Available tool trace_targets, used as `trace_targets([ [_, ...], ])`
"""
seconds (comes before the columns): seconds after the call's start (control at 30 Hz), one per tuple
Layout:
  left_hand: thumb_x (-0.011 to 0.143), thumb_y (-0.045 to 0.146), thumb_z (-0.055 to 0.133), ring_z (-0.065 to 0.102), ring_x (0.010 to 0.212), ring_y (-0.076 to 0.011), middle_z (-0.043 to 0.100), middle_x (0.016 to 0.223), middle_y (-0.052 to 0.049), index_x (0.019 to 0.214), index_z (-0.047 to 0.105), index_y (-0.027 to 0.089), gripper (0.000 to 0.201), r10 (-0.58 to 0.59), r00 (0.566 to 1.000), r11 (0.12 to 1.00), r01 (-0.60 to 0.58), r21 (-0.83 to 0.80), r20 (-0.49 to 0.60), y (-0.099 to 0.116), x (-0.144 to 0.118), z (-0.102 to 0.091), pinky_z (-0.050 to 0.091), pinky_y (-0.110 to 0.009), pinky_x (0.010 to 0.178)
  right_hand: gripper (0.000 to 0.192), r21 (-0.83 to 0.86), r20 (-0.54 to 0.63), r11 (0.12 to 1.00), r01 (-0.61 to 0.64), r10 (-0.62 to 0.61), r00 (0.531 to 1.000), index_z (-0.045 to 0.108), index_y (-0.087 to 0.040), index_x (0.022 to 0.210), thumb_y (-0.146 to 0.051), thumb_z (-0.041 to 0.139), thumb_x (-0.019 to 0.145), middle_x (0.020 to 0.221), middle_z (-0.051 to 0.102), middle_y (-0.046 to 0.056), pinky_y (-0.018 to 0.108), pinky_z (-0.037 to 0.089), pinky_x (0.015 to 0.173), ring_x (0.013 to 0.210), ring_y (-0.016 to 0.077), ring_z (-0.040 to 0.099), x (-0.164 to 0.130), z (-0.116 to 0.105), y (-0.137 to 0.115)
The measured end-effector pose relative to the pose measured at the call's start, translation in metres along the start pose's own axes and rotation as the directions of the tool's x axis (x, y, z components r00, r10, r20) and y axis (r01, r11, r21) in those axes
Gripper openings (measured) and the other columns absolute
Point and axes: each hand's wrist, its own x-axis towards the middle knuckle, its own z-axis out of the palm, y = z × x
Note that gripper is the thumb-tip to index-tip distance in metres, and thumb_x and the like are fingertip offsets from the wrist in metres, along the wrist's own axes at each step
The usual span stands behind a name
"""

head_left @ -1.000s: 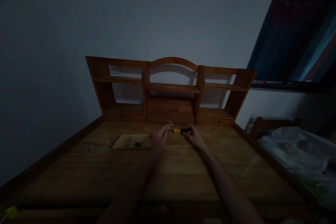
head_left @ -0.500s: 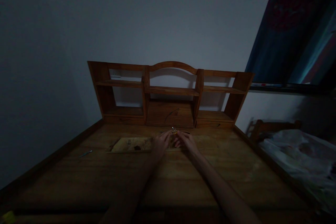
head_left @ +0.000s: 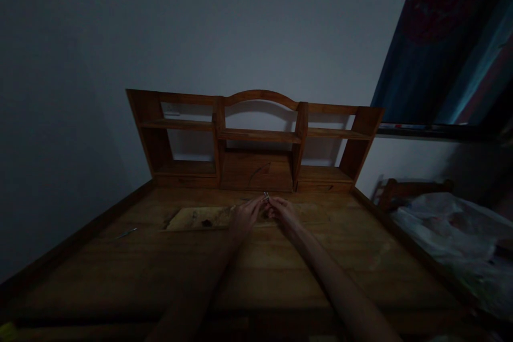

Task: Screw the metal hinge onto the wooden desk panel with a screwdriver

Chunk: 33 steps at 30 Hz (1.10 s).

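Note:
Over the middle of the wooden desk, my left hand and my right hand meet at the fingertips. Between them is a small shiny metal piece with thin prongs pointing up and away from me. Both hands are closed in a pinch on it. Its exact kind is too small and dark to make out, and the fingers cover its lower part. Under the hands lies a pale, worn strip with dark stains on the desk top.
A slim metal tool lies on the desk at the left. A wooden shelf unit stands along the back edge. Right of the desk is a heap of clear plastic, and a dark curtain hangs above.
The metal piece has turned slightly between my fingers, and the yellow-orange glint at the fingertips no longer shows. Both hands stay together; the whole view has shifted a little.

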Motion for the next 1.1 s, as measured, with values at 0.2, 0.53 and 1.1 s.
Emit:
trace_targets([
  [0.2,0.096,0.027,0.050,0.070,0.098,-0.0171,0.071,0.114,0.000,0.122,0.063,0.028,0.029,-0.069,0.998,0.997,0.069,0.035,-0.011,0.003,-0.001,0.001,0.055,-0.028,0.089,0.030,-0.049,-0.026,0.998,0.033,-0.035,0.999,0.070,-0.017,0.078,-0.044,0.079,0.069,0.068,0.067,0.001,0.021,0.042,0.050,0.051,0.0085,0.055,0.004,-0.003,0.005],
  [0.53,0.092,0.032,0.060,0.070,0.089,-0.0172,0.074,0.104,-0.002,0.109,0.070,0.026,0.021,-0.077,0.993,0.987,0.089,0.137,-0.092,0.004,-0.001,0.004,0.054,-0.027,0.085,0.031,-0.113,-0.049,0.993,0.042,-0.048,0.998,0.067,-0.018,0.073,-0.042,0.083,0.062,0.062,0.065,0.000,0.022,0.039,0.049,0.049,0.0094,0.053,0.001,0.000,0.003],
  [1.1,0.093,0.030,0.056,0.067,0.090,-0.0179,0.072,0.099,-0.004,0.105,0.068,0.024,0.017,-0.035,0.993,0.989,0.051,0.139,-0.115,0.018,0.000,-0.004,0.051,-0.027,0.085,0.031,-0.082,-0.043,0.997,-0.008,0.005,0.999,0.070,-0.018,0.073,-0.045,0.082,0.062,0.063,0.065,0.001,0.023,0.041,0.051,0.049,0.0092,0.052,-0.002,0.006,0.001],
])
